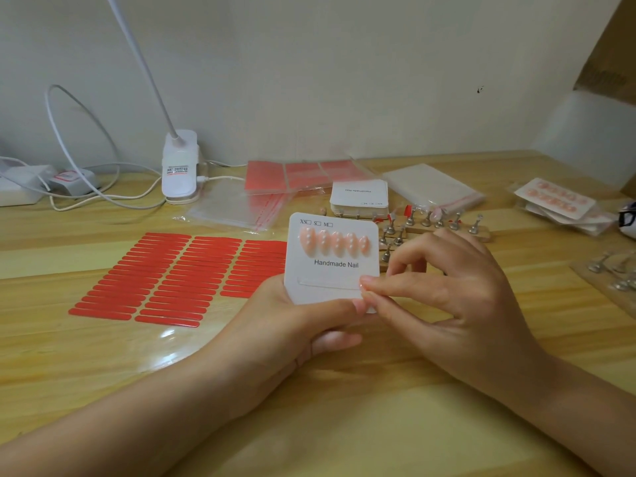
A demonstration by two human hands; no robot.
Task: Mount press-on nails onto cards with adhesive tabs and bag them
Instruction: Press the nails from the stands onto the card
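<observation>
The card (332, 259) is held upright over the table's near middle, its lower edge hidden behind the fingers gripping it. A row of five pink nails (334, 243) is seen across its upper half; on its lower half a clear strip (328, 283) can only faintly be made out. The stands (425, 225) behind the card are partly covered by the right hand, and the bagged sets (559, 203) at the far right are blurred. The box (612, 43) is cut off by the top right corner.

A wooden table (344, 407) against a pale wall is shown, with red tab sheets (172, 277) lying left of the card, a stack of cards (359, 197) and clear bags (237, 210) behind it, and a lamp (179, 166) at the back left.

The card is gripped from below by the left hand (303, 321), thumb pressed on its lower front. The right hand (447, 287) has thumb and forefinger pinched together at the strip's right end; whether anything is held between them cannot be told.
</observation>
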